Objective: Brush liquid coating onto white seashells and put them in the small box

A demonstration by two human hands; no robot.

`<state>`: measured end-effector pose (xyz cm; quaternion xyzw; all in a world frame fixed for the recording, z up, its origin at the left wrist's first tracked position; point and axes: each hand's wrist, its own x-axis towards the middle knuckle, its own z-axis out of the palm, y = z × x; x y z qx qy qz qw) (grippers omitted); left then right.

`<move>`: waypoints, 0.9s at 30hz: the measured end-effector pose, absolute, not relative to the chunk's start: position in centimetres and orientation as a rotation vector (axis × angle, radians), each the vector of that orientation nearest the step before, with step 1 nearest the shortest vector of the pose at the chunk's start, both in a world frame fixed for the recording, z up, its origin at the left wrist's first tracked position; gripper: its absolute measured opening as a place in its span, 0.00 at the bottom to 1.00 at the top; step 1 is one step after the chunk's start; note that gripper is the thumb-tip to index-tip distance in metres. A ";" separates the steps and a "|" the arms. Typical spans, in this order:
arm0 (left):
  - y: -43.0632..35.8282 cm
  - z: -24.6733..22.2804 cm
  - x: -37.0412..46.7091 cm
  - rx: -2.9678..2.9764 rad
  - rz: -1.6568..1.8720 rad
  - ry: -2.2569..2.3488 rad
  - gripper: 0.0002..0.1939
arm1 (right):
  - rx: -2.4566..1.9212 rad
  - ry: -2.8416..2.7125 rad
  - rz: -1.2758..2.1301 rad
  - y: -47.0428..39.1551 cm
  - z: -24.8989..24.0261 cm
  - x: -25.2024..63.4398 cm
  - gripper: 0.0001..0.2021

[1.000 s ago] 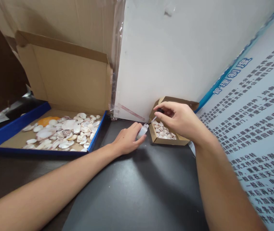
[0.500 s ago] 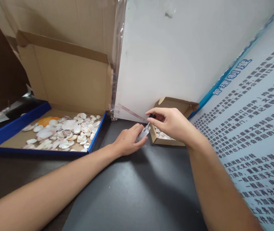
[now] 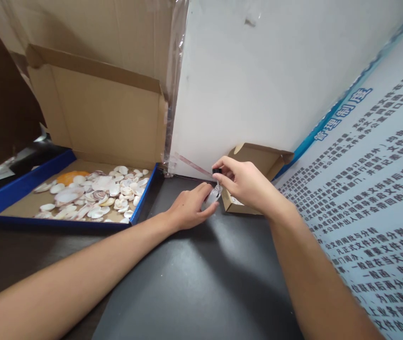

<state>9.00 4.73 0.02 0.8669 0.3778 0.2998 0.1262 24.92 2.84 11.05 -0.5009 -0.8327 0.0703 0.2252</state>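
Note:
My left hand [image 3: 192, 206] is closed around a small clear bottle [image 3: 212, 197] just above the dark table. Between the thumb and fingers of my right hand [image 3: 235, 177] is a black cap [image 3: 217, 171], held over the bottle's mouth. A thin stem seems to run from the cap down toward the bottle; whether its tip is inside I cannot tell. Behind my right hand stands a small open cardboard box [image 3: 227, 204], mostly covered by the hand, with a few pale shells in it.
To the left lies a blue-edged cardboard box [image 3: 133, 218] with its lid raised, holding many white shells [image 3: 100, 189] and an orange one [image 3: 71, 178]. A white panel [image 3: 222, 94] rises behind the grey tabletop [image 3: 190, 283]. A printed poster [image 3: 374, 212] stands at the right.
My right hand has shifted slightly left, bringing the black cap more directly over the bottle and into clearer view. My left hand and the bottle have stayed nearly still.

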 end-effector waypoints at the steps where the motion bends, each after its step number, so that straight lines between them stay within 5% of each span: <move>1: 4.7 0.0 9.0 2.522 0.871 1.101 0.10 | -1.381 -2.294 0.199 2.9 11.1 24.9 0.04; 16: 4.7 0.0 9.0 2.469 0.931 1.069 0.11 | -1.272 -2.213 0.412 3.0 10.8 25.3 0.05; 27: 4.8 0.0 9.0 2.423 0.943 1.101 0.12 | -1.443 -2.165 0.241 3.3 10.8 25.6 0.07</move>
